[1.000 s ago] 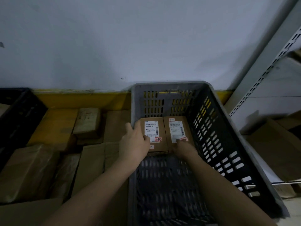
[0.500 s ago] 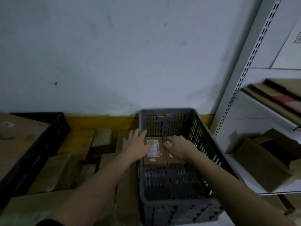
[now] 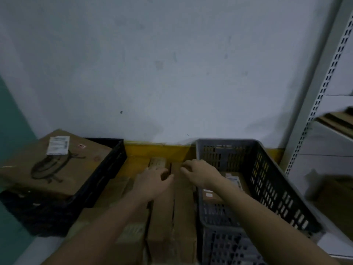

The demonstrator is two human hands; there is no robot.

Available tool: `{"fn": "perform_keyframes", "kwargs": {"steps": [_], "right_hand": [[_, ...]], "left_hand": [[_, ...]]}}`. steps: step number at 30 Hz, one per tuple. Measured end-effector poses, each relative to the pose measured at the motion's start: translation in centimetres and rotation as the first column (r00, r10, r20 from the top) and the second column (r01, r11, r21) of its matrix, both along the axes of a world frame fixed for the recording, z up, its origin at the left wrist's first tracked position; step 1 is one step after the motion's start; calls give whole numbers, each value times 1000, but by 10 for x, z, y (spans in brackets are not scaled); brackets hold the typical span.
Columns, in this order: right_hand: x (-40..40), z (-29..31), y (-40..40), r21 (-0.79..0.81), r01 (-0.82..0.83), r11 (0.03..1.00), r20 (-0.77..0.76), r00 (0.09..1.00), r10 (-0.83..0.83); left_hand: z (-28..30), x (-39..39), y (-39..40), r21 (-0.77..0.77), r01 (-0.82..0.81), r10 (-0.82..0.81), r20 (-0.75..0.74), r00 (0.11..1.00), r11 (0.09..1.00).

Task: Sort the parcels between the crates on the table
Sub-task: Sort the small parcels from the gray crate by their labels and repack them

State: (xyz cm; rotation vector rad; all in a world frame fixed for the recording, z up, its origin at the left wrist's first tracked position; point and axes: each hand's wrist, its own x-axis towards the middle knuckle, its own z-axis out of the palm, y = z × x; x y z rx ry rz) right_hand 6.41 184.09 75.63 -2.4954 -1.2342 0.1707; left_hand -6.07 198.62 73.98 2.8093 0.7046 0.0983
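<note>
Both hands are over the parcels [image 3: 162, 213] lying between the black crate [image 3: 107, 169] and the grey crate [image 3: 267, 188]: the left hand [image 3: 152, 180] lies with straight fingers on them, and the right hand [image 3: 200, 174] hovers with loosely bent fingers, holding nothing. The parcels lie tight together, so I think a finger may not get under an edge and a box may slip or drag its neighbour. The picture is dark and blurred, so labels are unreadable, and the right forearm hides most of the boxes [image 3: 234, 181] in the grey crate.
</note>
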Motion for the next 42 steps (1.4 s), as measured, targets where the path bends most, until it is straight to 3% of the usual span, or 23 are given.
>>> {"fn": "perform_keyframes", "kwargs": {"steps": [10,14,19,25,29,33,42], "right_hand": [[-11,-26,95,-25,-1,1000,-104,995,-2],[-18,-43,140,10,26,1000,-229,973,-23],[-25,-65,196,62,181,981,-570,814,-114],[-16,-117,269,33,373,927,-727,646,-234],[-11,-147,292,-22,494,869,-781,534,-323],[-7,-171,299,-99,529,843,-831,422,-362],[-2,-194,313,-186,591,785,-834,327,-444]], "left_hand": [[-20,-28,97,-48,-86,82,-67,994,995],[-44,-33,147,-106,-120,109,-106,988,987],[-75,-41,199,-119,-79,72,-66,995,990],[-104,-33,241,-293,-37,18,-69,997,955],[-128,-25,253,-324,-40,-8,-144,990,945],[-146,-22,259,-536,-153,74,-167,983,830],[-166,-24,261,-563,-197,116,-176,977,803]]}}
